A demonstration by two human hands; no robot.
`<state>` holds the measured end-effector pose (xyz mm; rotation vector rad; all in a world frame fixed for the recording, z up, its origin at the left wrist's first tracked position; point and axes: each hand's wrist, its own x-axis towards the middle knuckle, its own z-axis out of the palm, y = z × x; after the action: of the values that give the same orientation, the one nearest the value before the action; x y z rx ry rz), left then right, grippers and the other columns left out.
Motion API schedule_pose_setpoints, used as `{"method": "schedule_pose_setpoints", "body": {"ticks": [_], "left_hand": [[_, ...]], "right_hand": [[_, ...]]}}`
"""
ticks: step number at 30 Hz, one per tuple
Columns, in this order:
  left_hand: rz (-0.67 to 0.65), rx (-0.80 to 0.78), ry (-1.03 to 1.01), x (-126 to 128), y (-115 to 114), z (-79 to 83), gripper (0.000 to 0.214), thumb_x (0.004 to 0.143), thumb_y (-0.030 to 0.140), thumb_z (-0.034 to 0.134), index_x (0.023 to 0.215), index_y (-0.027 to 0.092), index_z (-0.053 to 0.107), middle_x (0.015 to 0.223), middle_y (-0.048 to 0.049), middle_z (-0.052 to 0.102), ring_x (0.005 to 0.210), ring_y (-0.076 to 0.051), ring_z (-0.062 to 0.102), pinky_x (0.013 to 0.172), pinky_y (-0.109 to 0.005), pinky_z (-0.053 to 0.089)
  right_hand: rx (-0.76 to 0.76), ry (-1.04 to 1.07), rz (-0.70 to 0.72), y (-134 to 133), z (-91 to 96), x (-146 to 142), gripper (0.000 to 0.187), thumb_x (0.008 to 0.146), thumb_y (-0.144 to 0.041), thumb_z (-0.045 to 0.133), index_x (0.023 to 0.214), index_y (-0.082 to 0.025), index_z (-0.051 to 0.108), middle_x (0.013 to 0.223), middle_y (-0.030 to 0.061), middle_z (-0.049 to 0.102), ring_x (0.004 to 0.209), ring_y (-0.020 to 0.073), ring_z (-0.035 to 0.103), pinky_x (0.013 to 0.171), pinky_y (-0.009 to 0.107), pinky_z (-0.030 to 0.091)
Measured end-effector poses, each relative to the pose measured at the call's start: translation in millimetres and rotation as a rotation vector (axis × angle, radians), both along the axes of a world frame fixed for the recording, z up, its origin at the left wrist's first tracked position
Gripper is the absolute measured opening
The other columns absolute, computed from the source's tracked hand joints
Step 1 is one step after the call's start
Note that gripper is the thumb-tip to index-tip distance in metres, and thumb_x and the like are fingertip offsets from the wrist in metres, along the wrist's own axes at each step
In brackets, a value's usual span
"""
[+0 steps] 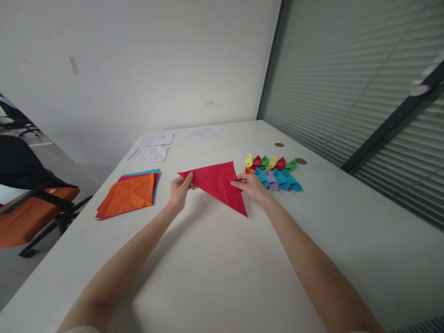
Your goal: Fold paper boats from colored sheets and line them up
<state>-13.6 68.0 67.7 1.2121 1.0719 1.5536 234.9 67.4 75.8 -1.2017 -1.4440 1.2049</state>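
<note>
Red triangle (217, 185): one, on table (222, 268), between both grips.
Left grip (179, 192): pinching its 9 o'clock corner.
Right grip (252, 187): pinching its 3 o'clock edge.
Folded pieces (274, 172): eleven, 2 o'clock.
Stack (128, 195): one, 9 o'clock.
Papers (149, 152): three, 11 o'clock.

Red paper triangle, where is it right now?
In the head view, the red paper triangle is over the table, held between the left hand and right hand, with the orange paper stack on its left and the little folded shapes on its right.
</note>
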Motion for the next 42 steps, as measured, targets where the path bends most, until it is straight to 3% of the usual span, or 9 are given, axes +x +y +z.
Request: {"method": "schedule_pose_setpoints", "body": {"ticks": [5, 12, 16, 20, 26, 30, 33, 37, 42], "left_hand": [[0.127, 0.050, -0.025, -8, 5, 1.2, 0.033, 0.070, 0.043, 0.071, 0.059, 0.015, 0.059, 0.055, -0.0007, 0.059, 0.053, -0.010, 0.054, 0.052, -0.022, 0.041], [0.127, 0.037, 0.017, -14, 10, -5.8, 0.036, 0.073, 0.049, 0.067, 0.069, 0.014, 0.066, 0.056, -0.0030, 0.061, 0.052, -0.012, 0.056, 0.053, -0.023, 0.041], [0.144, 0.061, 0.288, -21, 15, -19.4, 0.035, 0.079, 0.048, 0.062, 0.076, 0.013, 0.070, 0.066, -0.0062, 0.065, 0.059, -0.015, 0.060, 0.057, -0.026, 0.044], [0.403, 0.343, 0.713, -13, 7, -36.1, 0.033, 0.080, 0.030, 0.063, 0.111, 0.020, 0.068, 0.105, -0.0116, 0.065, 0.100, -0.025, 0.060, 0.087, -0.041, 0.048], [-0.269, 0.624, 1.156, 9, -17, -53.5, 0.037, 0.090, 0.026, 0.054, 0.127, 0.024, 0.060, 0.129, -0.0124, 0.059, 0.122, -0.026, 0.054, 0.102, -0.045, 0.044], [-0.314, 0.525, 1.272, 9, -19, -60.3, 0.039, 0.091, 0.037, 0.054, 0.125, 0.019, 0.062, 0.132, -0.0159, 0.058, 0.123, -0.031, 0.054, 0.103, -0.050, 0.044], [-0.308, 0.509, 1.293, 6, -18, -61.9, 0.038, 0.092, 0.038, 0.052, 0.124, 0.019, 0.063, 0.132, -0.0156, 0.058, 0.123, -0.031, 0.054, 0.105, -0.050, 0.043], [-0.327, 0.513, 1.286, 5, -17, -61.7, 0.038, 0.093, 0.038, 0.051, 0.123, 0.019, 0.064, 0.133, -0.0153, 0.058, 0.123, -0.030, 0.053, 0.105, -0.050, 0.042], [-0.323, 0.454, 1.287, 5, -20, -61.5, 0.038, 0.091, 0.035, 0.054, 0.124, 0.019, 0.062, 0.137, -0.0141, 0.056, 0.129, -0.029, 0.050, 0.110, -0.050, 0.037]], "right_hand": [[0.008, -0.017, -0.023, 5, -6.8, 5, 0.027, 0.064, -0.040, 0.076, 0.073, -0.016, 0.066, 0.062, -0.0015, 0.065, 0.056, 0.0109, 0.057, 0.054, 0.023, 0.039], [-0.032, -0.011, -0.066, 10, -15.7, 7, 0.027, 0.063, -0.037, 0.078, 0.075, -0.016, 0.067, 0.062, -0.0006, 0.067, 0.054, 0.0109, 0.057, 0.050, 0.022, 0.040], [-0.060, 0.010, -0.087, 11, -25.7, 7, 0.025, 0.061, -0.034, 0.081, 0.071, -0.016, 0.067, 0.060, 0.0004, 0.068, 0.054, 0.0127, 0.060, 0.047, 0.021, 0.042], [-0.098, 0.001, -0.039, 13, -41.0, 7, 0.022, 0.060, -0.031, 0.082, 0.070, -0.016, 0.068, 0.066, 0.0027, 0.072, 0.061, 0.0163, 0.066, 0.056, 0.025, 0.050], [0.017, -0.275, 0.048, 13, -58.9, 2, 0.023, 0.069, -0.025, 0.077, 0.090, -0.015, 0.072, 0.075, 0.0048, 0.073, 0.070, 0.0196, 0.067, 0.071, 0.034, 0.054], [0.325, -0.725, -0.109, 5, -54.2, -6, 0.042, 0.080, -0.021, 0.066, 0.122, -0.016, 0.063, 0.109, 0.0138, 0.069, 0.098, 0.0244, 0.065, 0.092, 0.041, 0.049], [0.502, -0.873, 0.027, -2, -52.2, -14, 0.040, 0.090, -0.034, 0.056, 0.126, -0.018, 0.062, 0.134, 0.0158, 0.056, 0.123, 0.0285, 0.052, 0.105, 0.044, 0.040], [0.535, -0.994, 0.234, -11, -58.1, -26, 0.055, 0.092, -0.053, 0.049, 0.135, -0.020, 0.055, 0.148, 0.0145, 0.045, 0.138, 0.0328, 0.037, 0.110, 0.051, 0.032], [0.477, -1.109, 0.303, -18, -61.9, -32, 0.074, 0.091, -0.067, 0.034, 0.148, -0.020, 0.037, 0.155, 0.0148, 0.033, 0.144, 0.0322, 0.027, 0.116, 0.056, 0.017]]}}
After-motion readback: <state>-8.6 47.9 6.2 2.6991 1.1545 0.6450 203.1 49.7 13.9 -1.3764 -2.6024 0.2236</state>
